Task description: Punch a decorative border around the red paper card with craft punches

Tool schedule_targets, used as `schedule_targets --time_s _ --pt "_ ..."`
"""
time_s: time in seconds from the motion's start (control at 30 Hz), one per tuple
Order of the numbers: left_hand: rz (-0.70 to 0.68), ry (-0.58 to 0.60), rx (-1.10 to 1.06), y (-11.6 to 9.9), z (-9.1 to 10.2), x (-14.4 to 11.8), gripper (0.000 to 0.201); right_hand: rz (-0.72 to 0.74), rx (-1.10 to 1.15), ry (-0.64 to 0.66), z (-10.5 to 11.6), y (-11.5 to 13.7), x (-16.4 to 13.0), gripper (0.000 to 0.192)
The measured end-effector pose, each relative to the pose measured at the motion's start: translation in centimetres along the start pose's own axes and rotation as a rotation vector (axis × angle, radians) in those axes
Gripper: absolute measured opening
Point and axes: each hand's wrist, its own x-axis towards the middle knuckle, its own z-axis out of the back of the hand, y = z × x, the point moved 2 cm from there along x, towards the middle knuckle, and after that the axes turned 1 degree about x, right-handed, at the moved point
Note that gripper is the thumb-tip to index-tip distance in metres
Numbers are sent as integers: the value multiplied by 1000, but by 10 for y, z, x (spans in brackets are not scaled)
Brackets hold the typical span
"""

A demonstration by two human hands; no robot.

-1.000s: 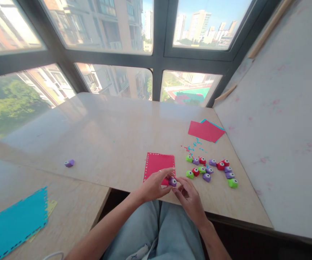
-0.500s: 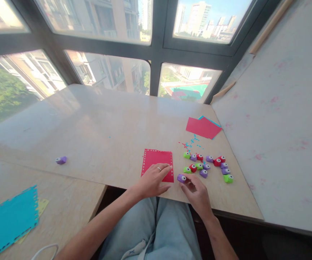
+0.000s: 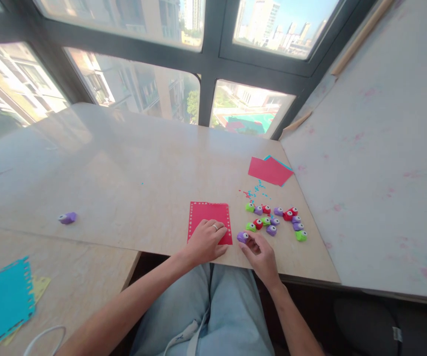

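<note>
A red sheet of card [image 3: 206, 211] lies near the table's front edge, with small holes along its top, left and right sides. My left hand [image 3: 209, 240] rests on its lower part, fingers stretched out over the card, a ring on one finger. The lower edge is partly covered. Just off the card's lower right corner, my right hand [image 3: 261, 254] pinches a small purple paper punch [image 3: 242, 237] with a white eye on it. Beyond that hand stand several similar punches in red, green and purple, among them a green punch [image 3: 301, 236] at the right end.
Red and blue sheets [image 3: 270, 170] lie at the back right, with tiny paper bits [image 3: 256, 192] scattered before them. A lone purple punch [image 3: 67, 218] sits far left. A blue perforated sheet [image 3: 5, 294] and a white cable [image 3: 44, 338] are on the lower left surface.
The whole view has shifted, so the scene sits further left and slightly higher. Both hands stay at nearly the same places by the card; the right keeps hold of the purple punch.
</note>
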Motion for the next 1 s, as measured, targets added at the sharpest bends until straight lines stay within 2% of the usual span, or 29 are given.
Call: schedule_targets --time_s 0.1,0.4,0.5,0.7,1.0 --pt "3 58 -18 -1 7 -1 40 2 -11 -23 -3 -2 -1 28" --pt "51 143 36 -1 10 6 30 30 -59 -57 -6 -1 -1 25" --pt "44 128 3 2 10 3 29 51 -82 -62 -6 1 0 24" --pt "12 68 -69 5 7 -4 42 81 -131 -64 -8 0 0 24" --pt "39 -10 -96 9 -6 -4 34 125 -156 -42 -9 -3 2 24"
